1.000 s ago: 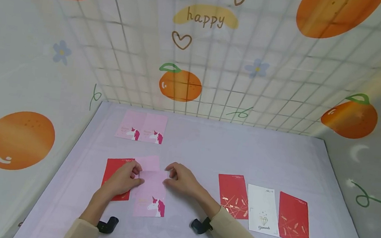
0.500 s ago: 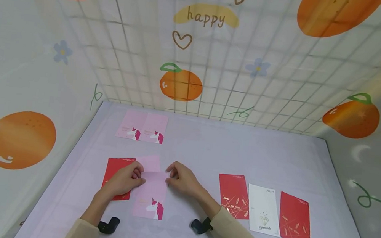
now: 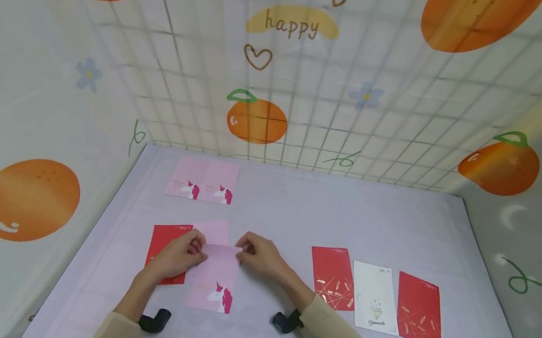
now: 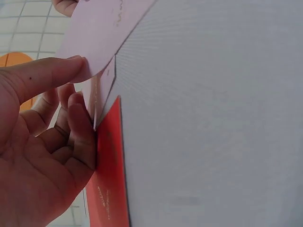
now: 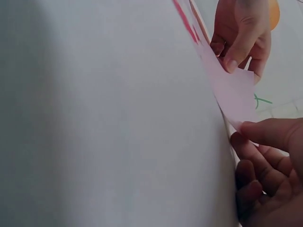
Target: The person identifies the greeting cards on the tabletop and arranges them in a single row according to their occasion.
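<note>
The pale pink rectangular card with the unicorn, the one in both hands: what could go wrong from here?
The left hand and right hand pinch the pale pink unicorn card only near its upper corners, so it might bend or slip. In the head view, the left hand also overlaps a red rectangular card, which it could nudge.

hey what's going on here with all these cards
A person's left hand and right hand pinch the two far corners of a pink unicorn card. Just beyond it lies another pink card, with a red card by the left hand. Farther back lie two more unicorn cards; off to the right, a white card sits between two red ones.
</note>
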Demonstrator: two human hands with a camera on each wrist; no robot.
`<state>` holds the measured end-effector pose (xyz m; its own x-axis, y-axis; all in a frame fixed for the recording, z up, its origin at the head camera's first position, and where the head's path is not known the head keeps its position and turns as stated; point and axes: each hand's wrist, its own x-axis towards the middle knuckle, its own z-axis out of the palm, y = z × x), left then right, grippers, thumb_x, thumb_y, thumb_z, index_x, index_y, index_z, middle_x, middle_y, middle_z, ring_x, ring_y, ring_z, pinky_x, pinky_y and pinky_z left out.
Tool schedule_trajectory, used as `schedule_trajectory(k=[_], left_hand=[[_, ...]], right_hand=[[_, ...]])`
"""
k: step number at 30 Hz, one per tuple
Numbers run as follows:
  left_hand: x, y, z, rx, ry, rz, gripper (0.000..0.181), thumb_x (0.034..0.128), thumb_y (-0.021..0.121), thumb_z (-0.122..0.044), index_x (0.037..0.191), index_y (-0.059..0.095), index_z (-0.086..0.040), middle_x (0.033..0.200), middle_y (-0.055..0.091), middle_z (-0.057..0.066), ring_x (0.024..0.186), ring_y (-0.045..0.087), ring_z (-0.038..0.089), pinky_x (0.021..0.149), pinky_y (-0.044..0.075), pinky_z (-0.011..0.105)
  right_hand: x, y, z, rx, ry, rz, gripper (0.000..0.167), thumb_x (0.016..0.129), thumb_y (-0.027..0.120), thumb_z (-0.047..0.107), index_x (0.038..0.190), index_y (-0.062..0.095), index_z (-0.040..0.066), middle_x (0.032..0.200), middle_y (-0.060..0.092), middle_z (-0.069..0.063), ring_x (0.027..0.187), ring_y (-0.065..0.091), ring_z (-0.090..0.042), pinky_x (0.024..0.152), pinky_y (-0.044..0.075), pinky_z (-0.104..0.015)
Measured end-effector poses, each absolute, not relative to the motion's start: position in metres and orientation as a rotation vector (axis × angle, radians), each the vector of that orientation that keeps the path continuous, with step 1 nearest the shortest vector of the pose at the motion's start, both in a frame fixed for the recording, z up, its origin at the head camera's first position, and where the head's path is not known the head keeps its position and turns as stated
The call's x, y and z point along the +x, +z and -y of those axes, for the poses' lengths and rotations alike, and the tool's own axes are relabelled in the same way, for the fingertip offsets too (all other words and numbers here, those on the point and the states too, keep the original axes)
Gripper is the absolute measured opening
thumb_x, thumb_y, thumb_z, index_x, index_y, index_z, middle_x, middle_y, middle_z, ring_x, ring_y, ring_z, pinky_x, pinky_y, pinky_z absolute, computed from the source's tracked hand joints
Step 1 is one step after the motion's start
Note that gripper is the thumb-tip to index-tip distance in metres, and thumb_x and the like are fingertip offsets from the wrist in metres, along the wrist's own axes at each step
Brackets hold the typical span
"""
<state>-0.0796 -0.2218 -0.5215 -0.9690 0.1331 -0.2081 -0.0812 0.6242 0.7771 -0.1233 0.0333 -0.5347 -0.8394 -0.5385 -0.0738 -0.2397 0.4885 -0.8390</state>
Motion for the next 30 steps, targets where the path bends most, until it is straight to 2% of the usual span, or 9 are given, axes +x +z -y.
schedule_trajectory(k=[12,18,22,30], left_hand=[[-0.076,-0.515,0.219,0.004,1.367,-2.514,0.035,0.0849,0.08,-0.014,0.114,0.06,-0.009,0.095,0.06,0.004,0.08,0.063,0.019,0.071,0.056,0.027],[-0.075,-0.51,0.214,-0.06,1.462,-2.452,0.042,0.0854,0.08,-0.018,0.122,0.061,-0.012,0.102,0.061,0.005,0.082,0.066,0.021,0.073,0.059,0.032],[-0.075,-0.508,0.21,-0.07,1.539,-2.402,0.044,0.0864,0.079,-0.018,0.126,0.06,-0.013,0.107,0.062,0.007,0.087,0.068,0.022,0.074,0.059,0.034],[-0.073,-0.504,0.198,-0.066,1.673,-2.303,0.05,0.0869,0.079,-0.023,0.131,0.058,-0.013,0.115,0.062,0.01,0.096,0.069,0.024,0.078,0.059,0.037]], right_hand=[[-0.121,-0.541,-0.04,-0.633,-1.39,-2.348,0.011,0.095,0.067,0.015,0.106,0.065,0.019,0.082,0.059,0.007,0.074,0.055,-0.01,0.067,0.049,-0.024],[-0.119,-0.545,-0.046,-0.555,-1.622,-2.121,0.013,0.097,0.064,0.011,0.11,0.063,0.012,0.081,0.064,-0.003,0.066,0.067,-0.018,0.065,0.058,-0.03],[-0.117,-0.545,-0.051,-0.515,-1.706,-2.036,0.017,0.098,0.064,0.011,0.114,0.061,0.007,0.086,0.064,-0.008,0.066,0.069,-0.024,0.066,0.06,-0.034],[-0.115,-0.53,-0.066,-0.462,-1.787,-2.046,0.021,0.099,0.064,0.013,0.118,0.06,0.007,0.091,0.063,-0.013,0.07,0.068,-0.027,0.067,0.06,-0.037]])
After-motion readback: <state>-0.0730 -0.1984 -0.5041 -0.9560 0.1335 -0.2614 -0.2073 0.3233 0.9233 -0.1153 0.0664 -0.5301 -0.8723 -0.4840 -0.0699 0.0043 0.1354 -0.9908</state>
